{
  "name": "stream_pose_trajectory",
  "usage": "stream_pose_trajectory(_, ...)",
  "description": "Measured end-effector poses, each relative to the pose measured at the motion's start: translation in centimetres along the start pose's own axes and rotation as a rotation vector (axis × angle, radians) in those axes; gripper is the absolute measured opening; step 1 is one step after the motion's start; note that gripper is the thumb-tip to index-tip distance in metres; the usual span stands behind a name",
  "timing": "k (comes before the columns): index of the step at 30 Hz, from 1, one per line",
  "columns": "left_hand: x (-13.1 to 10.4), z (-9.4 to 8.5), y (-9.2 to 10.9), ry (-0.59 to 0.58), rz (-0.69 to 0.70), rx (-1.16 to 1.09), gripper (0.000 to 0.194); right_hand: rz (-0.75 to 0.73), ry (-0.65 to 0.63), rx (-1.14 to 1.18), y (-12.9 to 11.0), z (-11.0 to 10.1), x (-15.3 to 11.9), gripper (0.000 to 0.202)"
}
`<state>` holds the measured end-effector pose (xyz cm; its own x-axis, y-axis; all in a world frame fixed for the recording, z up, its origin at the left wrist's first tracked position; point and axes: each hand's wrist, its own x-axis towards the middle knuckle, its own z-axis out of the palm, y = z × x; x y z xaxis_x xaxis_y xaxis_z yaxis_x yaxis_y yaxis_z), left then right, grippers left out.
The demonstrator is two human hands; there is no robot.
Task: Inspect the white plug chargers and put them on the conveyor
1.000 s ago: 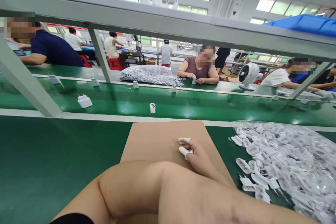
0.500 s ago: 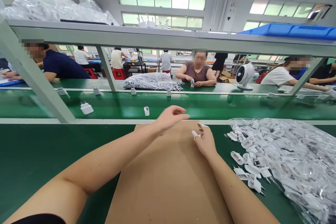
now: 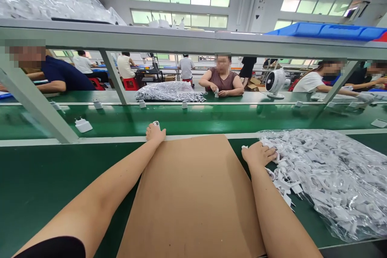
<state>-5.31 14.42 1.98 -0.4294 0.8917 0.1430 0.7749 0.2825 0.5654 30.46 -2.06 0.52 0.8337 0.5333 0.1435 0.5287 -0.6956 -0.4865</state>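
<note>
My left hand (image 3: 155,133) is at the edge of the green belt, its fingers round a small white charger (image 3: 156,123) whose port end shows. Over the near edge of the white parts pile, my right hand (image 3: 258,154) has its fingers spread, with white covers on the thumb and a fingertip partly seen. Between my arms lies a brown cardboard sheet (image 3: 196,185). Loose white plug parts (image 3: 338,181) spill from a clear plastic bag on the right.
A white charger with pins (image 3: 83,125) sits on the green belt (image 3: 211,123), with several more along its far side. Slanted posts hold a shelf (image 3: 181,40) with a blue tray (image 3: 329,31). Across the belt are a seated person (image 3: 225,78) and a white fan (image 3: 275,84).
My left hand has moved left from above the cardboard and taken hold of the white charger. My right hand has moved right to the parts pile. The view has shifted slightly.
</note>
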Motion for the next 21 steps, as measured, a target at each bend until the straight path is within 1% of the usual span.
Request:
stream_pose_trajectory(2, 0.8, 0.1, 0.0, -0.007, -0.064, 0.019, 0.049, -0.031, 0.01, 0.015, 0.1, 0.0, -0.1, 0.052)
stream_pose_trajectory(5, 1.6, -0.6, 0.2, -0.001, -0.139, 0.021, 0.05, -0.051, 0.022, 0.059, 0.2, -0.5, -0.3, 0.045)
stream_pose_trajectory(8, 2.1, -1.7, 0.8, 0.006, -0.195, -0.003, 0.048, -0.075, 0.021, 0.177, 0.2, -1.4, -0.4, 0.044)
stream_pose_trajectory(10, 2.1, -2.4, 1.2, -0.014, -0.176, -0.033, 0.044, -0.115, 0.012, 0.313, 0.0, -2.0, -0.5, 0.05)
stream_pose_trajectory(12, 1.2, -3.0, 1.7, -0.062, -0.076, -0.075, 0.041, -0.171, -0.02, 0.493, -0.6, -2.2, -0.8, 0.058)
stream_pose_trajectory(13, 0.4, -3.2, 1.8, -0.098, 0.001, -0.099, 0.04, -0.199, -0.054, 0.591, -1.0, -2.3, -1.0, 0.061)
stream_pose_trajectory(15, -2.2, -3.2, 1.9, -0.194, 0.182, -0.151, 0.036, -0.242, -0.159, 0.78, -1.8, -2.1, -1.8, 0.064)
stream_pose_trajectory(17, -6.0, -3.0, 1.5, -0.319, 0.35, -0.207, 0.035, -0.262, -0.285, 0.926, -2.4, -1.8, -3.1, 0.061)
stream_pose_trajectory(19, -10.1, -2.9, 0.9, -0.456, 0.476, -0.268, 0.033, -0.271, -0.4, 1.022, -2.8, -1.6, -4.6, 0.056)
stream_pose_trajectory(21, -13.7, -2.9, 0.1, -0.577, 0.615, -0.344, 0.033, -0.245, -0.528, 1.14, -2.9, -1.8, -6.1, 0.052)
